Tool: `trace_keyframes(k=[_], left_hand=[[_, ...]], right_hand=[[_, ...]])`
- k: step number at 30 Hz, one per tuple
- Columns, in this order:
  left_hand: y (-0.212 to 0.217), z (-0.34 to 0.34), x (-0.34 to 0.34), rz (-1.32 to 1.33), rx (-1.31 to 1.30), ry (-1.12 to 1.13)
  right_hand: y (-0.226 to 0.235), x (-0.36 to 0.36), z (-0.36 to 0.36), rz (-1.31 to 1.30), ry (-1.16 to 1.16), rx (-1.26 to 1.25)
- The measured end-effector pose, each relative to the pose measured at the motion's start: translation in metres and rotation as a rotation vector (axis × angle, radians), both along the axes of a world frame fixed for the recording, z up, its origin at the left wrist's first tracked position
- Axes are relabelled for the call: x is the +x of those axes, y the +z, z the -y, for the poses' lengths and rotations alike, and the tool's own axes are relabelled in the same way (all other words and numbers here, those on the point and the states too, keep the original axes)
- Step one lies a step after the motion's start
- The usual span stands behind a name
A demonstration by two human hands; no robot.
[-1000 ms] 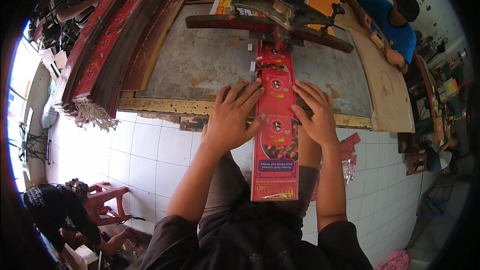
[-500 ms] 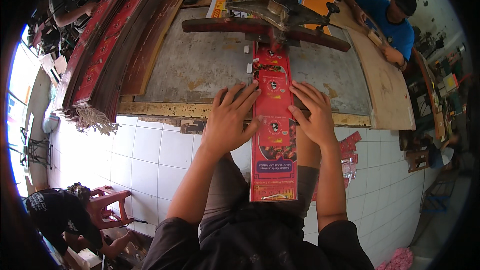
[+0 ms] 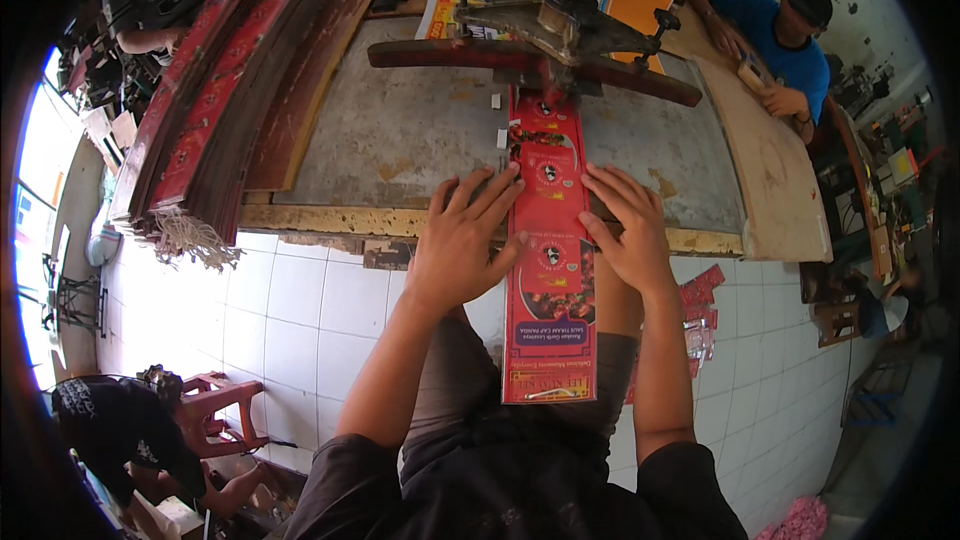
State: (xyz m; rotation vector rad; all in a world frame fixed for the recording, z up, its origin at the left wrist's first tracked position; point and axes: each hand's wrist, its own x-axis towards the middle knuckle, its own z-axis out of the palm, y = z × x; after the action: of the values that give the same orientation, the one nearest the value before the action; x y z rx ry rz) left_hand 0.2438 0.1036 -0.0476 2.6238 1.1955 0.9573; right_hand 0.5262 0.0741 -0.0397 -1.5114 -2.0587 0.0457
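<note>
A long red printed card strip (image 3: 550, 210) lies across the table's front edge and overhangs toward my lap. A pale string loop shows at its near end. My left hand (image 3: 468, 232) rests along the strip's left edge, fingers stretched out, fingertips and thumb touching it. Along the right edge lies my right hand (image 3: 630, 228), its fingers likewise extended and the thumb near the edge. The strip's far end passes under the dark metal press head (image 3: 550, 50), which has a long reddish crossbar; that end is hidden there.
Tall stacks of red strips (image 3: 215, 90) with strings stand on the left of the worn metal tabletop (image 3: 390, 130). Two small white stops (image 3: 501, 138) sit beside the strip. A person in blue (image 3: 780, 50) works at the far right; others are at the left. Red scraps (image 3: 700, 305) lie on the floor.
My hands and the strip stay practically in place. The hands of the person in blue and of the person at the far left have shifted slightly.
</note>
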Motion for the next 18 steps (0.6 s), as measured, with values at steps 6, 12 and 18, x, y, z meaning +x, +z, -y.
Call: trace_keyframes(k=[6, 12, 18], left_hand=[[-0.0002, 0.0001, -0.0003, -0.003, -0.010, 0.000], [-0.0015, -0.0009, -0.0008, -0.019, -0.001, 0.001], [-0.0011, 0.0003, -0.0001, -0.025, 0.001, 0.001]], right_hand=[[0.0014, 0.0004, 0.0001, 0.007, 0.001, -0.008], [0.0035, -0.0008, -0.0002, 0.009, -0.002, -0.006], [0.0030, -0.0016, 0.0012, -0.007, -0.007, -0.005]])
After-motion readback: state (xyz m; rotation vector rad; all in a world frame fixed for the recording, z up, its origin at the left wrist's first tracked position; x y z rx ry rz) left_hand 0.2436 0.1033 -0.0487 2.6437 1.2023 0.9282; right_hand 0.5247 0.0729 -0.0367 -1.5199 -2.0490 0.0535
